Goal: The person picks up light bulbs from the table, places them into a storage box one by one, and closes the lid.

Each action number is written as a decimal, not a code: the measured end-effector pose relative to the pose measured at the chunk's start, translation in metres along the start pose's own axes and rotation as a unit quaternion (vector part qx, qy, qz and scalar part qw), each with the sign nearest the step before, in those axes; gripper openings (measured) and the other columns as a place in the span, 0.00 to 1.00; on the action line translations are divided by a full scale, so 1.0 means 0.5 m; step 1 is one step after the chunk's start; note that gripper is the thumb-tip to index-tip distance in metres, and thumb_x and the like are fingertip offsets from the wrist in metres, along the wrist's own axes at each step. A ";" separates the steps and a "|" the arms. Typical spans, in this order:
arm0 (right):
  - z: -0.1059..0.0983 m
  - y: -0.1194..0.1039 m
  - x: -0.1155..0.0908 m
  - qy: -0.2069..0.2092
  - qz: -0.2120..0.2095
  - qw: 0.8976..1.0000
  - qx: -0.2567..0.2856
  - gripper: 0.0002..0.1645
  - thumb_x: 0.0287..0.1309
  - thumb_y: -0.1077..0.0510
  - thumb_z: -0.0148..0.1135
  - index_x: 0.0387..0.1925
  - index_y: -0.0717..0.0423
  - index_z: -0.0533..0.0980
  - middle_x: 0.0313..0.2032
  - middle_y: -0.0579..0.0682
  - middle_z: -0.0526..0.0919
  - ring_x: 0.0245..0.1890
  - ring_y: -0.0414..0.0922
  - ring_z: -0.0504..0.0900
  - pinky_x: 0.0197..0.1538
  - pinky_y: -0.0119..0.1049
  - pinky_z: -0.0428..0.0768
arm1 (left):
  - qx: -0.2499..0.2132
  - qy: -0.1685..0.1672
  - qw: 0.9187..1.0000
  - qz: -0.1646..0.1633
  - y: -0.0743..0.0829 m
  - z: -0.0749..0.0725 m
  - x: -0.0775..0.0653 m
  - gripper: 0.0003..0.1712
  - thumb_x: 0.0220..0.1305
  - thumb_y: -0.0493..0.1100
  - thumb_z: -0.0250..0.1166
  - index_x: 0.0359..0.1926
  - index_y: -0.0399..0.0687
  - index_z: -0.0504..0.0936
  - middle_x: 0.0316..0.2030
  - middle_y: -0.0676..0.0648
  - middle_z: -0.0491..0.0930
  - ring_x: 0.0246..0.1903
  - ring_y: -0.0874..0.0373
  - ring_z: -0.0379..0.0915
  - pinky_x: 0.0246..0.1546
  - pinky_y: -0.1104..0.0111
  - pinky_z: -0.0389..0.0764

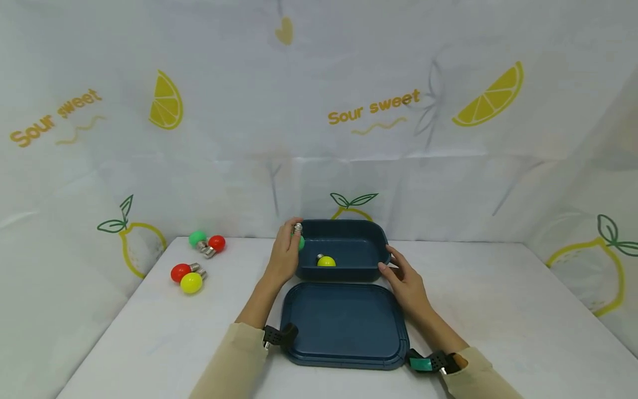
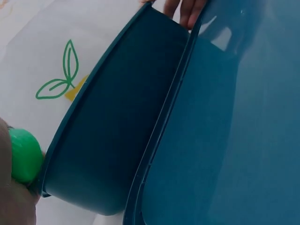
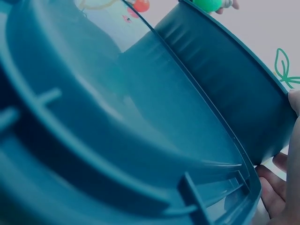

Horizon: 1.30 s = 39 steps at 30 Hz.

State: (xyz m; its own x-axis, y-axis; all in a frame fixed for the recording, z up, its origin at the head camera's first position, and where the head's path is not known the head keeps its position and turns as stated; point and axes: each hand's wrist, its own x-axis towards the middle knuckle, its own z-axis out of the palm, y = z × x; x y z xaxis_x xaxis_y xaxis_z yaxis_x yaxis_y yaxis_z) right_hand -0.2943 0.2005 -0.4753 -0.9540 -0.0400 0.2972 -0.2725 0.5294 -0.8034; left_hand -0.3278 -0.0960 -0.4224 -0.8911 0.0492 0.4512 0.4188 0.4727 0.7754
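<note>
Nearest: wrist straps [image 1: 280,335], then lid [image 1: 344,327] flat on table [image 1: 498,310] btwn forearms, just in front of box [image 1: 344,274]. R hand [image 1: 410,287] clamped on box's R end, thumb up at rim, fingers lower on outer wall. L hand [image 1: 284,256] at box's L end, fingers curled round green bulb [image 1: 301,243], metal cap up; can't tell if bulb is inside rim. Yellow bulb [image 1: 326,261] lies in box, L of ctr; front wall hides its underside in head view.

Off to L, well apart from box: 2nd yellow bulb [image 1: 191,283] w/ near red bulb [image 1: 180,272] beside it; farther back, far red bulb [image 1: 216,243] nr 2nd green bulb [image 1: 197,238]. Behind all, lemon-print sheet [image 1: 249,122].
</note>
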 end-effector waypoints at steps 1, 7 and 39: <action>0.000 0.000 0.000 0.000 0.000 1.000 0.002 0.36 0.74 0.45 0.54 0.77 0.46 0.59 0.68 0.68 0.72 0.60 0.62 0.82 0.62 0.61 0.77 | -0.002 -0.001 1.000 -0.002 -0.001 0.000 0.000 0.24 0.80 0.43 0.42 0.70 0.45 0.67 0.57 0.38 0.73 0.49 0.47 0.70 0.54 0.54 0.75; -0.003 -0.004 0.000 0.001 -0.001 1.000 0.004 0.35 0.74 0.44 0.54 0.77 0.45 0.59 0.68 0.68 0.72 0.60 0.62 0.82 0.62 0.62 0.77 | -0.014 0.042 0.999 -0.003 -0.001 0.001 0.000 0.19 0.75 0.40 0.58 0.64 0.44 0.75 0.53 0.39 0.79 0.47 0.46 0.77 0.50 0.55 0.80; -0.001 -0.013 -0.001 0.004 0.012 1.000 0.000 0.35 0.74 0.44 0.53 0.77 0.46 0.60 0.67 0.66 0.74 0.59 0.61 0.83 0.62 0.60 0.77 | 0.173 -0.037 0.984 0.004 0.016 0.023 -0.013 0.14 0.63 0.38 0.71 0.50 0.43 0.85 0.40 0.47 0.86 0.38 0.55 0.81 0.41 0.63 0.84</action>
State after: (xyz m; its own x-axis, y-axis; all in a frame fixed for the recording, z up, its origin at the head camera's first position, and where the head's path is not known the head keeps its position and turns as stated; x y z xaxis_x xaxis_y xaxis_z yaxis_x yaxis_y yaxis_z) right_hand -0.2921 0.1974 -0.4703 -0.9591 -0.0217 0.2821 -0.2503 0.5299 -0.8103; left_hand -0.3208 -0.0826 -0.4242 -0.9038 0.1113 0.4132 0.3518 0.7430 0.5694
